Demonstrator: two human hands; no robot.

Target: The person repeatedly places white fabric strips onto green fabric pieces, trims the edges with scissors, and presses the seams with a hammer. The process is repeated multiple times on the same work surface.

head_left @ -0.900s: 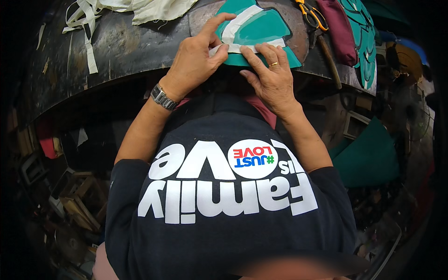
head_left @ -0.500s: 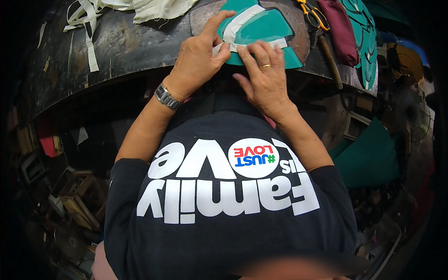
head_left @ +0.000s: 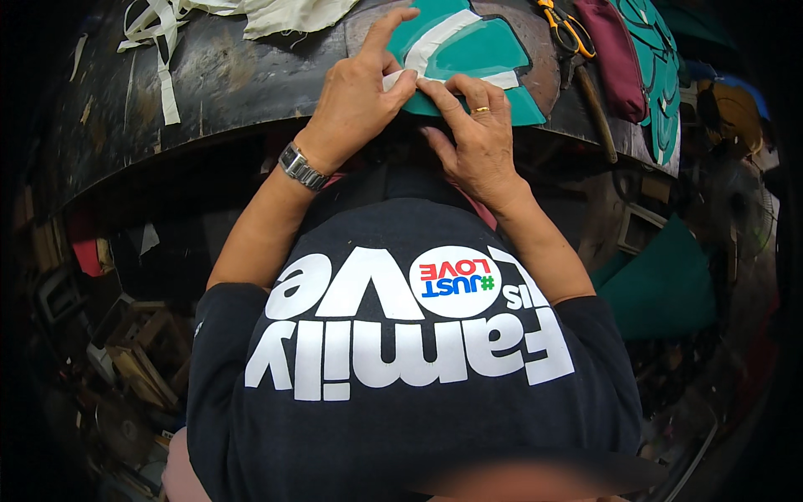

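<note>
A green curved piece (head_left: 477,55), dark along part of its edge, lies at the front of the dark work table. One white strip (head_left: 438,38) curves across it, and a second white strip (head_left: 504,79) runs along its near side. At the left end of this near strip, my left hand (head_left: 353,107) pinches it by the thumb, with the index finger stretched out over the piece. My right hand (head_left: 483,142) rests its index fingertip on the same strip, close to the left thumb. Its other fingers are loosely bent and its thumb stands apart, below the table edge.
Scissors with orange handles (head_left: 569,32) and a wooden-handled tool (head_left: 595,117) lie right of the piece. Beyond them are a maroon cloth item (head_left: 615,63) and several stacked green pieces (head_left: 659,84). White fabric (head_left: 297,17) and loose white strips (head_left: 167,88) lie at the left.
My right fingertips have shifted slightly left along the near strip, towards my left thumb. The left hand keeps its pinch at almost the same place.
</note>
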